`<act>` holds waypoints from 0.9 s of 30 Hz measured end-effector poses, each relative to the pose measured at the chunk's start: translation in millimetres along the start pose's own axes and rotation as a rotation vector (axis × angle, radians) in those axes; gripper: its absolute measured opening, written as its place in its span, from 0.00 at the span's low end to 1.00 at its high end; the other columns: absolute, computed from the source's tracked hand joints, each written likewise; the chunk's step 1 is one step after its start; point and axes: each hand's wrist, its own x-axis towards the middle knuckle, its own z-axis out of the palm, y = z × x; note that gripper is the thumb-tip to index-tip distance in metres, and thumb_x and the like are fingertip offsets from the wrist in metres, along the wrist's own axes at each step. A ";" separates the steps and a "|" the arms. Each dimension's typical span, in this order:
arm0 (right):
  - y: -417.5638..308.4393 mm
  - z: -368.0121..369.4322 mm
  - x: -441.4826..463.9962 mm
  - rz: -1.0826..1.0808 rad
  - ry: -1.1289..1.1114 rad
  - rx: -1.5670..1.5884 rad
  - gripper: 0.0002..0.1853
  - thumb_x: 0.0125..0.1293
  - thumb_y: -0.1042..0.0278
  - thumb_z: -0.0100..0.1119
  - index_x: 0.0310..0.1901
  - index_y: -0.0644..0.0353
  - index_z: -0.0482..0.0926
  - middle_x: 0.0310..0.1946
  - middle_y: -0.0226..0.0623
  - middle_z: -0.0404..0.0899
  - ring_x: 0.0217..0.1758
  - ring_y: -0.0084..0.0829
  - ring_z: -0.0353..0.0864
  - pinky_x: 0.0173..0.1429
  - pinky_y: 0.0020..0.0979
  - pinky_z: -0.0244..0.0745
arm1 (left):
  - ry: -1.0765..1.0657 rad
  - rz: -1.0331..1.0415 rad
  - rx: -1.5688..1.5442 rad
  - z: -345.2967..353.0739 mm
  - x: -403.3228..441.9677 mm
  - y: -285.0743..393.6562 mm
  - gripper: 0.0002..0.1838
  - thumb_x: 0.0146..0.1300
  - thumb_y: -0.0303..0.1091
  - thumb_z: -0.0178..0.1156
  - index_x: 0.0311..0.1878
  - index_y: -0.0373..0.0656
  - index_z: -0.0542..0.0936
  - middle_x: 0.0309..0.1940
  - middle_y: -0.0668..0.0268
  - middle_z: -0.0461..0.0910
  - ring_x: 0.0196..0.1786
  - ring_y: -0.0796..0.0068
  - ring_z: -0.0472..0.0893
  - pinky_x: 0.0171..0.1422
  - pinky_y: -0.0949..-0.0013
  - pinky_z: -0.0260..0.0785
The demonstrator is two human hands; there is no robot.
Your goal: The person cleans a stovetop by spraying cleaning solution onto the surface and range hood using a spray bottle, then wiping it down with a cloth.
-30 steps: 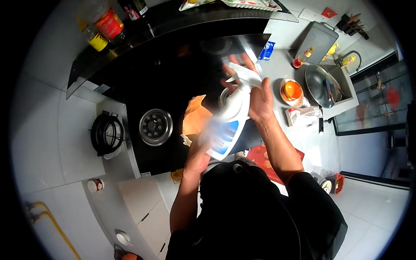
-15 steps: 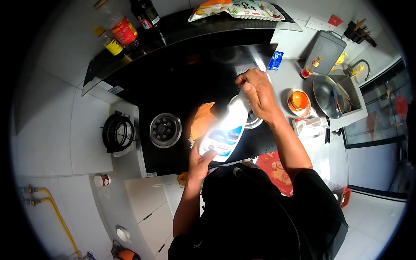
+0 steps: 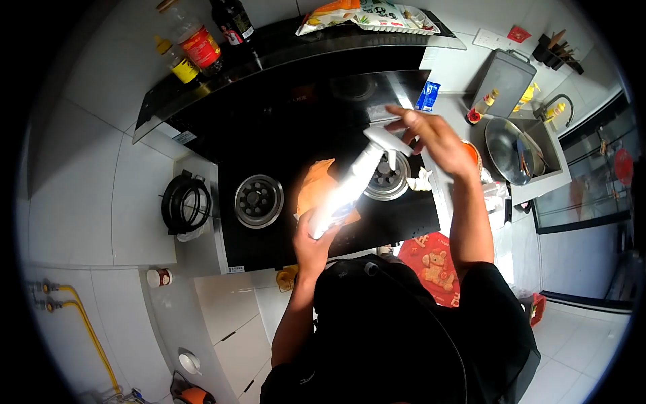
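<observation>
One bottle: my left hand [image 3: 313,249] grips the spray bottle [image 3: 350,185] near its base above the stove [image 3: 397,219]. Right hand [image 3: 441,141] has opened beside the nozzle [image 3: 385,139], so left likely carries it alone.

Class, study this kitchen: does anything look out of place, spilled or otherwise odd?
Two things. The left burner and right burner are bare, while black pan supports sit left of the hob, seemingly removed. A crumpled white scrap lies beside the right burner, like litter. I see no spill.
</observation>
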 end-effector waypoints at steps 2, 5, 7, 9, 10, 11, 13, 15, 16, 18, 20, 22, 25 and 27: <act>4.8 -11.5 -5.4 -0.135 0.034 0.063 0.26 0.80 0.54 0.55 0.74 0.53 0.75 0.65 0.42 0.82 0.53 0.31 0.86 0.55 0.30 0.80 | -0.096 -0.166 -0.355 -1.8 -0.8 -4.6 0.28 0.60 0.24 0.74 0.63 0.35 0.78 0.54 0.63 0.84 0.55 0.74 0.83 0.63 0.69 0.74; 14.0 -6.9 3.3 -0.439 -0.124 0.004 0.28 0.72 0.65 0.63 0.73 0.50 0.76 0.72 0.40 0.75 0.59 0.32 0.84 0.61 0.34 0.80 | -0.204 -0.233 -0.489 -5.3 -0.2 -1.5 0.29 0.61 0.26 0.72 0.65 0.34 0.76 0.54 0.64 0.83 0.55 0.76 0.81 0.63 0.70 0.73; 17.6 -2.2 1.3 -0.498 -0.241 -0.032 0.27 0.67 0.67 0.68 0.69 0.51 0.80 0.68 0.39 0.79 0.59 0.33 0.83 0.64 0.35 0.80 | -0.255 -0.254 -0.554 -6.1 -1.1 -1.1 0.29 0.61 0.27 0.73 0.66 0.34 0.76 0.54 0.65 0.83 0.55 0.76 0.81 0.63 0.70 0.73; 23.5 -1.5 3.0 -0.437 -0.226 -0.003 0.25 0.67 0.66 0.69 0.67 0.53 0.82 0.64 0.39 0.81 0.58 0.31 0.83 0.63 0.34 0.80 | -0.308 -0.304 -0.622 -6.5 -2.1 -2.6 0.30 0.63 0.26 0.74 0.66 0.33 0.73 0.55 0.63 0.82 0.58 0.77 0.80 0.66 0.69 0.72; 27.0 -0.2 4.6 -0.377 -0.213 0.027 0.23 0.67 0.65 0.70 0.64 0.54 0.84 0.60 0.38 0.84 0.57 0.30 0.84 0.61 0.33 0.80 | -0.308 -0.302 -0.623 -6.2 -1.7 -2.4 0.30 0.63 0.26 0.74 0.66 0.33 0.73 0.55 0.63 0.82 0.58 0.77 0.80 0.66 0.69 0.72; 27.1 6.4 4.5 -0.316 -0.130 0.038 0.18 0.69 0.62 0.71 0.55 0.61 0.88 0.45 0.34 0.87 0.46 0.25 0.84 0.51 0.29 0.80 | -0.302 -0.264 -0.545 -6.4 -1.9 -2.2 0.30 0.62 0.28 0.73 0.66 0.33 0.74 0.55 0.63 0.82 0.57 0.77 0.80 0.65 0.70 0.72; 28.1 19.3 3.3 -0.201 -0.046 0.034 0.16 0.71 0.61 0.69 0.52 0.63 0.87 0.39 0.32 0.85 0.41 0.23 0.82 0.47 0.28 0.78 | -0.295 -0.225 -0.467 -6.2 -4.0 -0.3 0.29 0.62 0.29 0.73 0.66 0.34 0.76 0.54 0.63 0.82 0.56 0.76 0.80 0.64 0.70 0.72; 37.0 31.9 9.5 -0.153 0.096 0.022 0.15 0.75 0.58 0.66 0.48 0.65 0.86 0.28 0.25 0.80 0.29 0.19 0.75 0.36 0.25 0.72 | -0.223 -0.152 -0.314 -4.5 -4.4 2.3 0.29 0.62 0.29 0.73 0.65 0.34 0.76 0.54 0.63 0.82 0.56 0.77 0.80 0.64 0.70 0.72; 39.5 31.9 8.8 -0.157 0.095 0.022 0.15 0.75 0.58 0.66 0.48 0.65 0.86 0.28 0.25 0.80 0.29 0.19 0.75 0.36 0.25 0.72 | -0.221 -0.149 -0.314 -5.3 -4.9 0.7 0.29 0.62 0.29 0.73 0.65 0.34 0.76 0.54 0.63 0.82 0.56 0.77 0.80 0.64 0.70 0.72; 31.2 32.2 6.5 -0.047 0.124 0.088 0.16 0.77 0.59 0.63 0.54 0.64 0.85 0.31 0.26 0.81 0.30 0.17 0.75 0.36 0.26 0.71 | -0.180 -0.129 -0.297 -7.3 -4.5 -4.7 0.29 0.62 0.28 0.73 0.65 0.33 0.76 0.53 0.64 0.82 0.56 0.76 0.80 0.64 0.70 0.72; 22.2 15.8 3.2 -0.082 0.098 0.163 0.19 0.77 0.61 0.61 0.64 0.58 0.82 0.43 0.31 0.85 0.47 0.21 0.81 0.47 0.26 0.76 | -0.218 -0.179 -0.392 -15.7 -4.3 -8.5 0.30 0.63 0.28 0.74 0.66 0.33 0.74 0.55 0.63 0.82 0.57 0.76 0.80 0.66 0.69 0.72; 17.3 10.7 -2.5 -0.392 0.016 -0.005 0.23 0.71 0.66 0.65 0.67 0.54 0.81 0.59 0.35 0.82 0.66 0.31 0.75 0.63 0.34 0.75 | -0.251 -0.226 -0.491 -22.8 -2.3 -15.4 0.32 0.63 0.28 0.74 0.67 0.33 0.72 0.56 0.63 0.82 0.58 0.76 0.81 0.67 0.69 0.72; 6.3 16.9 -2.7 -0.583 -0.147 -0.118 0.24 0.63 0.65 0.73 0.62 0.53 0.85 0.65 0.38 0.81 0.72 0.39 0.74 0.71 0.42 0.73 | -0.353 -0.313 -0.639 -28.3 -6.7 -22.6 0.33 0.63 0.29 0.75 0.68 0.33 0.71 0.57 0.62 0.82 0.58 0.75 0.81 0.67 0.68 0.73; 6.6 12.3 -0.4 -0.508 -0.142 -0.189 0.22 0.63 0.63 0.73 0.59 0.54 0.87 0.60 0.36 0.84 0.68 0.38 0.76 0.69 0.42 0.73 | -0.346 -0.319 -0.681 -26.8 -7.8 -17.5 0.34 0.63 0.29 0.76 0.69 0.33 0.71 0.57 0.62 0.82 0.59 0.75 0.81 0.67 0.67 0.73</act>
